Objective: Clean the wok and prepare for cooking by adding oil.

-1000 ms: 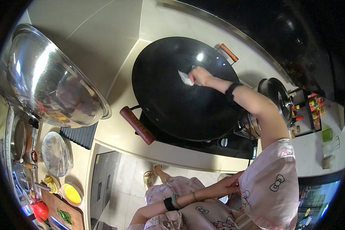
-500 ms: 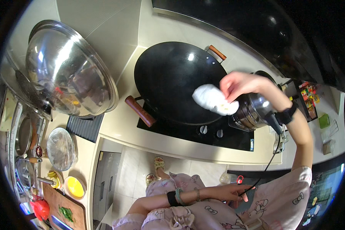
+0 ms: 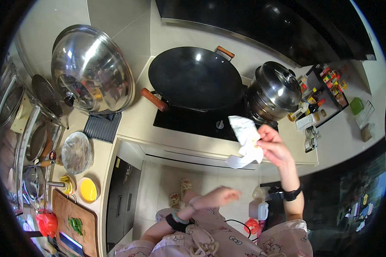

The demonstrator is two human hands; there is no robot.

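While the big steel lid [image 3: 92, 70] is leaning at the counter's back-left corner, black wok [image 3: 196, 78] sitting on the hob, right hand [image 3: 273, 147] pinching a crumpled white paper towel [image 3: 245, 141] past the counter's front edge, left hand [image 3: 216, 198] hanging loosely open, holding nothing.

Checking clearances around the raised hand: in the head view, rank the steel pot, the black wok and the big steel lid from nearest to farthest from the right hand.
Right hand holds a crumpled white paper towel.
1. Steel pot, just above the hand, on the cooktop's right side.
2. Black wok, up and left, centre of the cooktop.
3. Big steel lid, far left, propped at the wall.
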